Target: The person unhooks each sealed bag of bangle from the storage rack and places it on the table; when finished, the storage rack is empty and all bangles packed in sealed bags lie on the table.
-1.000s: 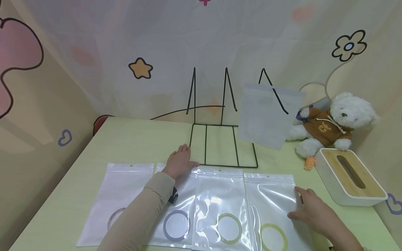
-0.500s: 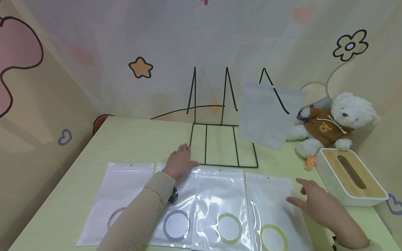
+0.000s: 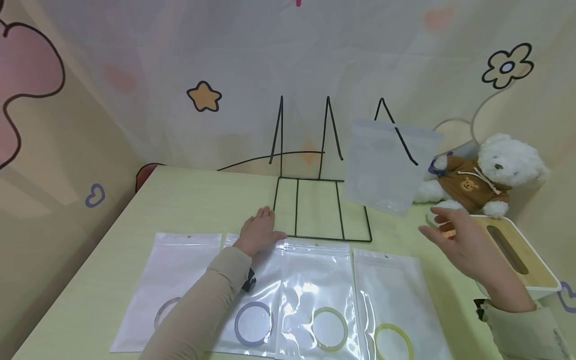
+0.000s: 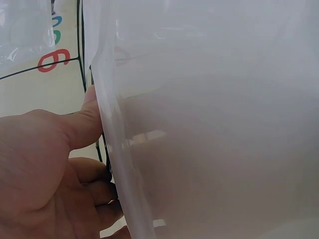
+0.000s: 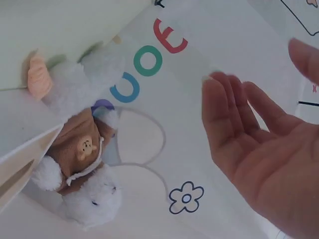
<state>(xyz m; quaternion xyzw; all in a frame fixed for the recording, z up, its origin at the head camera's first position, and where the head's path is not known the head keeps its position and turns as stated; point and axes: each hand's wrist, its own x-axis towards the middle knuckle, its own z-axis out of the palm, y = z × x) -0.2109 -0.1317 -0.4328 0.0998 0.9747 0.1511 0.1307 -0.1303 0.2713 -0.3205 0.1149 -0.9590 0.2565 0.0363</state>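
Observation:
Several clear zip-lock bags lie side by side on the table: the leftmost bag [image 3: 175, 265], a second bag [image 3: 238, 322] partly under the left forearm, a third bag [image 3: 310, 285] and a rightmost bag [image 3: 391, 285]. Each shows a thin coloured ring. Behind them stands a black wire rack [image 3: 297, 210] with upright prongs. From its right prong hangs another translucent bag [image 3: 387, 165]. My left hand [image 3: 258, 232] rests by the rack's front left corner, fingers extended, at the second bag's top edge. Held in the air right of the bags, my right hand [image 3: 470, 247] has relaxed fingers and holds nothing.
A white teddy bear [image 3: 472, 185] in a brown top sits at the back right. In front of it is a white tissue box [image 3: 540, 270] with a wooden lid, partly hidden by the right hand. A printed cloth backdrop [image 3: 225, 45] hangs behind the table.
My right hand has left the edge of the rightmost bag and moved up and to the right, over the tissue box. That bag's right side has settled flatter. The left hand stays put.

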